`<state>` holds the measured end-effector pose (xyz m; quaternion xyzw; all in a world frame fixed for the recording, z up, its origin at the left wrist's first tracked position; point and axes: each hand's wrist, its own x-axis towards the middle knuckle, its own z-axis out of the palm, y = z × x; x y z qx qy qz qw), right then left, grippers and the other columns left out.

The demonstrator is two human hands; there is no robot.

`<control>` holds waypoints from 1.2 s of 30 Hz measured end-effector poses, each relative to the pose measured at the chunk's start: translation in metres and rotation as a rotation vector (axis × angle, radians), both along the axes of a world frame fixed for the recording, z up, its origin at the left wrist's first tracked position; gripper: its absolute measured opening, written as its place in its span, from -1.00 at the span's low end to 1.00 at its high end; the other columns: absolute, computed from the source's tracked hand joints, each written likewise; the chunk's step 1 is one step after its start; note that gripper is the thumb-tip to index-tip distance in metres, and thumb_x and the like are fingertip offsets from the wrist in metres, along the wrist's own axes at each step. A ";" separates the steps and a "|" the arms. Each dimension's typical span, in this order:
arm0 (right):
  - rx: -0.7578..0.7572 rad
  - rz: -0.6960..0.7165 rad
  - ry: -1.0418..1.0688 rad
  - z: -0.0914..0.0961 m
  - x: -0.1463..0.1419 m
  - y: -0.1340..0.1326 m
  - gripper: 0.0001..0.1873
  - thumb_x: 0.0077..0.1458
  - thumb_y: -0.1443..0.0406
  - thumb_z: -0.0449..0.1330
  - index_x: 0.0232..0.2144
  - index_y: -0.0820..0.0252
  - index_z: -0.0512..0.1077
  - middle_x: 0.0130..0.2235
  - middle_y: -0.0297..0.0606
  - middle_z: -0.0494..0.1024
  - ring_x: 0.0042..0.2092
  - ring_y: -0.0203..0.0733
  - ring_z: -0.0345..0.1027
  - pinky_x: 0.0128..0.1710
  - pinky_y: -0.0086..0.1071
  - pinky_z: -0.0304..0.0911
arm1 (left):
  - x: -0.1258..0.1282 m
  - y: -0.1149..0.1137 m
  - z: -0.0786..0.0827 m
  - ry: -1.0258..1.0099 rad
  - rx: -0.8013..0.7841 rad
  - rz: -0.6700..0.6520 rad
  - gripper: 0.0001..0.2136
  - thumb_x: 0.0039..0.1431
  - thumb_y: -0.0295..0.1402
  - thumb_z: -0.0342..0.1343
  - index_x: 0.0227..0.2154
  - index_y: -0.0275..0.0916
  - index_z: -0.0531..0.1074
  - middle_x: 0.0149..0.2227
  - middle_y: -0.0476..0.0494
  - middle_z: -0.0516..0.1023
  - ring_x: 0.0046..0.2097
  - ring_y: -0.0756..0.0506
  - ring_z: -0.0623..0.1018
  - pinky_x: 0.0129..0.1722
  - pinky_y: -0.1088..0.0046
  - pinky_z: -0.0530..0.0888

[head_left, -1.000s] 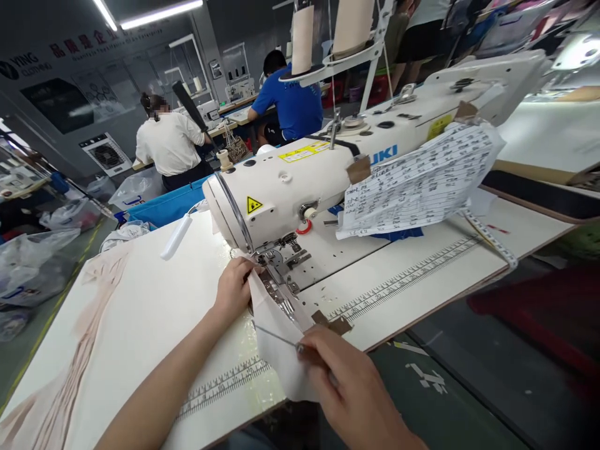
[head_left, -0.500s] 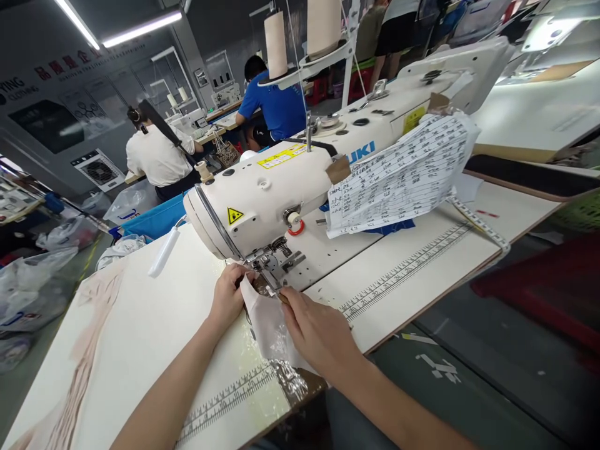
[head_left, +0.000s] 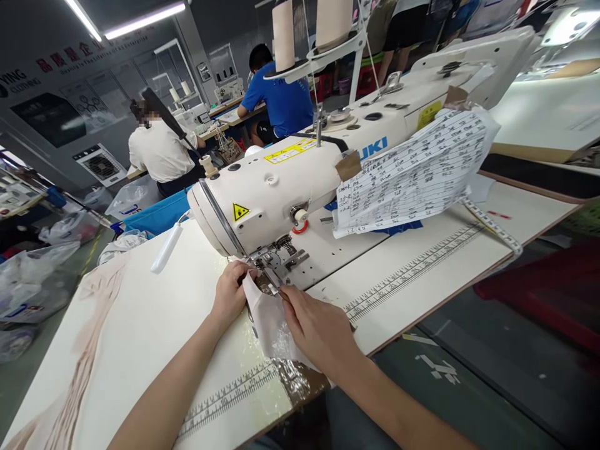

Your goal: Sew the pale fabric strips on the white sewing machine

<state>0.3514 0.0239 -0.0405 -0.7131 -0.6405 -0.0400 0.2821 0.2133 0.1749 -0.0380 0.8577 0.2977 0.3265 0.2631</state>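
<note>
A pale pink piece of fabric [head_left: 267, 319] lies under the needle area of a white sewing machine [head_left: 255, 200]. My left hand [head_left: 230, 289] is closed on the fabric's left edge, close beside the presser foot [head_left: 270, 275]. On the other side, my right hand [head_left: 316, 325] pinches the fabric's right edge between thumb and fingers, just in front of the foot. The fabric hangs toward the table's front edge, over a shiny taped brown patch [head_left: 300, 381]. My left fingertips are partly hidden behind the cloth and the machine head.
More pink fabric [head_left: 94, 325] lies on the table's left side. A white handheld tool [head_left: 166, 249] rests behind it. Handwritten paper [head_left: 412, 172] hangs on the machine arm, with a tape measure [head_left: 494, 228] nearby. Two people [head_left: 164, 150] sit at machines beyond.
The view has shifted slightly, so the machine appears a little farther right. Both hands keep their hold on the fabric beside the presser foot, with hardly any visible movement.
</note>
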 end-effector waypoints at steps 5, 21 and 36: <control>-0.006 -0.008 -0.010 0.000 0.000 0.000 -0.77 0.22 0.42 0.11 -0.06 0.27 0.40 -0.32 -0.30 0.59 -0.44 -0.19 0.47 -0.56 -0.37 0.11 | 0.000 0.000 -0.001 -0.011 0.003 -0.002 -0.83 0.24 -0.31 0.04 -0.43 -0.21 0.43 -0.36 -0.06 0.46 -0.26 -0.08 0.46 -0.26 0.42 0.37; -0.031 -0.016 -0.010 0.001 0.000 -0.001 -0.77 0.24 0.40 0.10 -0.05 0.26 0.41 -0.33 -0.33 0.59 -0.44 -0.21 0.47 -0.57 -0.37 0.13 | 0.000 0.000 0.000 -0.002 0.012 0.001 -0.82 0.24 -0.29 0.03 -0.44 -0.21 0.43 -0.37 -0.07 0.46 -0.27 -0.09 0.45 -0.27 0.41 0.36; -0.134 -0.005 -0.070 0.003 -0.002 0.002 -0.72 0.29 0.40 0.07 0.03 0.23 0.38 -0.18 -0.24 0.59 -0.31 -0.20 0.50 -0.48 -0.39 0.22 | 0.000 0.003 0.000 0.039 0.074 -0.006 -0.85 0.23 -0.32 0.05 -0.39 -0.19 0.47 -0.34 -0.08 0.49 -0.23 -0.10 0.46 -0.24 0.39 0.39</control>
